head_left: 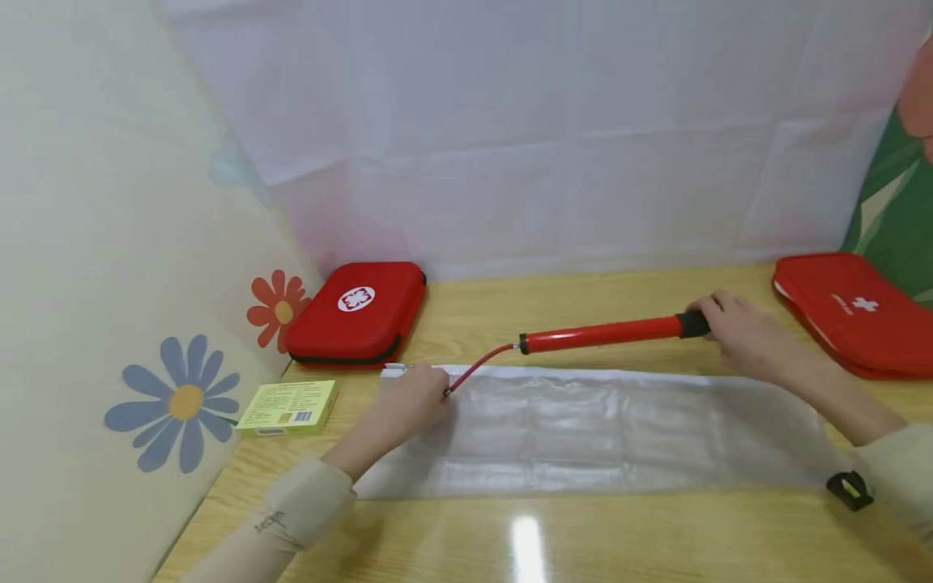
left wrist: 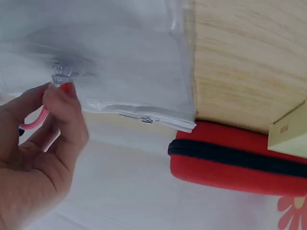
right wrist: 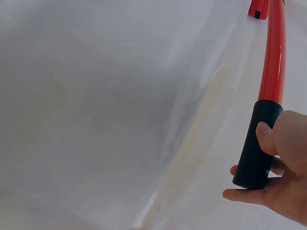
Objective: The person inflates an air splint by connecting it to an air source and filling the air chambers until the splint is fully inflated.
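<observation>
The left hand (left wrist: 53, 143) had its thumb and fingers bent together, pinching the end of a thin, red, flexible hose (head_left: 477, 363) against a small, clear plastic valve (left wrist: 61, 74); how deep the tip sat could not be told, as the fingertips hid the join. Beneath these fingers a long, translucent plastic bag (head_left: 576, 437) lay flat, reaching rightward to below the right forearm. Just beyond the left fingertips, along its far edge, was a metal zip slider (left wrist: 147, 120).

From the left fingers the hose curved up to a glossy red cylindrical pump (head_left: 605, 334), held slantwise above the bag. The right hand (head_left: 743, 336) had its fingers wrapped around the pump's black handle (right wrist: 252, 155), thumb along its side.

Left of the left fingers lay a yellow-green rectangular box (head_left: 287, 407); farther beyond, a rounded red zip case (head_left: 321, 324). To the right of the right fingers rested a flat red pouch with a white cross (head_left: 867, 340). A white cloth (head_left: 583, 162) hung farthest away.
</observation>
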Demonstrator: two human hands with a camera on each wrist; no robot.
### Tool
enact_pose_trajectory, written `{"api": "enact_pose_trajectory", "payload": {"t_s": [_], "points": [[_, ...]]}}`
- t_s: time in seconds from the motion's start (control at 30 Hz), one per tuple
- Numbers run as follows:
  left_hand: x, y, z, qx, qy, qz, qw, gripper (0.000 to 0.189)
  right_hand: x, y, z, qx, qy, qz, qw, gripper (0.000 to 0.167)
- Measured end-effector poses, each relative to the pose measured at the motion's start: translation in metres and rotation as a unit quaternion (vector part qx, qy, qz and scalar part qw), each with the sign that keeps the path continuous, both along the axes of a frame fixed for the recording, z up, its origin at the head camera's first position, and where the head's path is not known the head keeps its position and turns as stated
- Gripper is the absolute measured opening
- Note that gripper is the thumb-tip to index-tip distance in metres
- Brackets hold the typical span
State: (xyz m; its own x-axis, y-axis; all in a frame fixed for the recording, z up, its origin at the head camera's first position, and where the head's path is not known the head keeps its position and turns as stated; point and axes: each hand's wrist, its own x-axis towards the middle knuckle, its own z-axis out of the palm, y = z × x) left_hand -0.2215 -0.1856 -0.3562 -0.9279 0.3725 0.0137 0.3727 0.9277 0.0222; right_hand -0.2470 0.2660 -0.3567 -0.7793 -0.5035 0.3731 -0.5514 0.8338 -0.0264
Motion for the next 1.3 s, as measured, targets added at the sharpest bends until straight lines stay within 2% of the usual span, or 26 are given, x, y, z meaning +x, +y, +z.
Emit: {"api": "enact_pose_trajectory", "payload": {"t_s": [0.07, 0.13, 0.3, 0.37, 0.4, 0.47, 0.57, 0.63, 0.73, 0.87, 1.1, 1.3], "points": [[0.004, 0.002, -0.001, -0.007, -0.001, 0.014, 0.9999, 0.016, 0.001, -0.001, 0.002, 0.003, 0.0, 0.001, 1.0, 0.045], [0.009, 0.003, -0.002, -0.038, 0.024, 0.014, 0.9989, 0.014, 0.002, -0.002, 0.005, 0.008, -0.007, -0.003, 0.9999, 0.045], [0.021, 0.006, -0.001, -0.109, 0.119, -0.019, 0.9867, 0.013, 0.002, -0.005, 0.01, 0.01, -0.021, -0.002, 0.9997, 0.045], [0.022, 0.007, -0.002, -0.102, 0.127, -0.029, 0.9863, 0.014, 0.002, -0.004, 0.012, 0.004, -0.026, 0.001, 0.9997, 0.045], [0.023, 0.007, -0.002, -0.088, 0.123, -0.033, 0.9879, 0.014, 0.002, -0.003, 0.013, -0.001, -0.029, 0.001, 0.9996, 0.045], [0.023, 0.006, -0.003, -0.051, 0.093, -0.034, 0.9938, 0.015, 0.002, -0.001, 0.014, -0.011, -0.031, 0.003, 0.9995, 0.046], [0.023, 0.004, -0.006, 0.01, 0.031, -0.034, 0.9989, 0.023, 0.002, 0.001, 0.014, -0.027, -0.027, 0.011, 0.9992, 0.046], [0.023, 0.003, -0.007, 0.052, -0.004, -0.025, 0.9984, 0.026, 0.002, 0.002, 0.014, -0.033, -0.021, 0.016, 0.9991, 0.047], [0.023, 0.003, -0.01, 0.093, -0.028, -0.019, 0.9951, 0.024, 0.001, 0.001, 0.016, -0.037, -0.02, 0.018, 0.999, 0.047], [0.023, 0.004, -0.012, 0.119, -0.025, -0.011, 0.9925, 0.02, 0.002, -0.002, 0.019, -0.038, -0.03, 0.012, 0.9988, 0.046], [0.02, 0.0, -0.013, 0.109, -0.01, 0.024, 0.9937, 0.019, 0.002, -0.002, 0.02, -0.037, -0.029, 0.016, 0.9988, 0.047], [0.019, -0.004, -0.012, 0.116, 0.008, 0.0, 0.9933, 0.017, 0.001, 0.0, 0.02, -0.036, -0.021, 0.024, 0.9988, 0.046]]}}
